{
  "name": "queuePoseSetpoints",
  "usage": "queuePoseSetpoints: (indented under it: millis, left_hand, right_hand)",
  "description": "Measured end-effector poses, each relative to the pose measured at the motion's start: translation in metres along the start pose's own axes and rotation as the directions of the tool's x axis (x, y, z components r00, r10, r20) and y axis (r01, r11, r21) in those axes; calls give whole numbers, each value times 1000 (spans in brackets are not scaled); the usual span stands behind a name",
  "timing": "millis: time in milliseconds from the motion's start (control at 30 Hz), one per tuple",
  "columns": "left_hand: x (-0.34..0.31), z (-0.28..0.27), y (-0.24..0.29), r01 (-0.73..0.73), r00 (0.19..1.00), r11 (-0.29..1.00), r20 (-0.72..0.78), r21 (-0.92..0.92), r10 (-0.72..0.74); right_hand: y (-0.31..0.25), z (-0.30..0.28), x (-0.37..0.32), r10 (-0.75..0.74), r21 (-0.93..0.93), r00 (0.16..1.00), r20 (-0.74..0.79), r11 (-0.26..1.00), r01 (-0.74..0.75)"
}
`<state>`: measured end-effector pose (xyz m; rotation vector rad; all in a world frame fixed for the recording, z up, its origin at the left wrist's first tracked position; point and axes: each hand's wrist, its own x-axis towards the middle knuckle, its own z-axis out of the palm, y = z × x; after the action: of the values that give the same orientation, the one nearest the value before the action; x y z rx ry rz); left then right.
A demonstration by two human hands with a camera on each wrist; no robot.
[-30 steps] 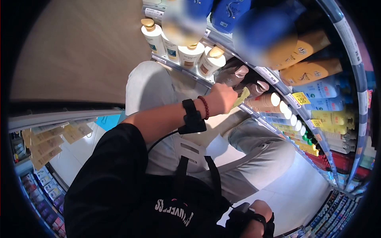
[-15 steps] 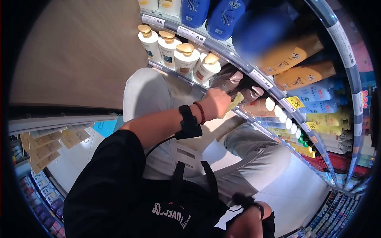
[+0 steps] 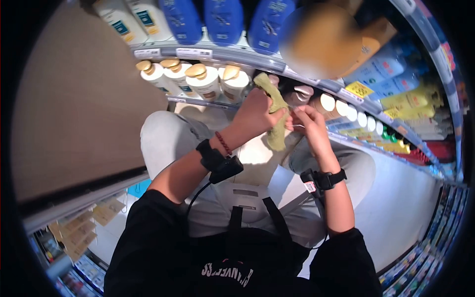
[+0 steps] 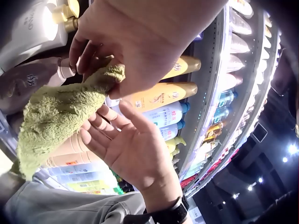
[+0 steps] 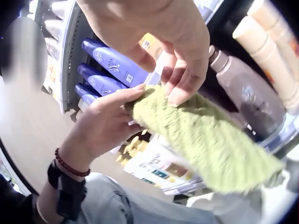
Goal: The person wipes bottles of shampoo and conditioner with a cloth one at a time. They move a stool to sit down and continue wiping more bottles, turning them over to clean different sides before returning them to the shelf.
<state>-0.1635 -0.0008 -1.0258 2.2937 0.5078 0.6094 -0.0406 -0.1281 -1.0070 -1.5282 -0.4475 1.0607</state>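
A fuzzy green cloth (image 3: 278,131) hangs from my left hand (image 3: 252,114), which grips it near one end in front of the lower shelf. My right hand (image 3: 311,129) has come up beside it. In the right wrist view the right fingertips touch the cloth (image 5: 210,140) close to the left thumb. The left wrist view shows the right hand (image 4: 138,149) palm up, thumb apart from its loosely bent fingers. Behind the cloth stand mauve bottles (image 5: 250,93). White pump bottles (image 3: 202,83) with gold heads are just left of the left hand.
A shelf edge (image 3: 217,53) with price labels runs above both hands. Blue bottles (image 3: 222,22) stand on it, with orange, light blue and yellow ones further right. My bent knees (image 3: 166,133) flank the work area. A brown panel (image 3: 84,99) rises at left.
My right hand has risen from low near my body to the cloth. The left hand has moved slightly left, and more of the cloth shows. The view has turned toward the left shelf end.
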Motion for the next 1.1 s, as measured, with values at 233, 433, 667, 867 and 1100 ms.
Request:
queuePoseSetpoints:
  millis: [233,433,667,867,1100]
  left_hand:
    - [1,-4,18,71,940,984,340,-161,-12]
    - [1,-2,16,158,919,980,382,-122,-101]
    - [4,-4,10,249,920,958,346,-146,-186]
    - [8,-1,14,308,885,950,380,-47,-268]
    - [5,-10,-31,59,986,964,137,258,-96]
  right_hand:
    - [6,19,-4,-150,-78,989,18,985,151]
    - [22,6,6,-34,-50,999,-37,998,33]
    - [18,7,6,-47,131,998,-50,990,54]
    - [27,-14,14,-232,-310,970,76,919,244]
    - [-19,-35,-1,-55,-42,958,-283,998,45]
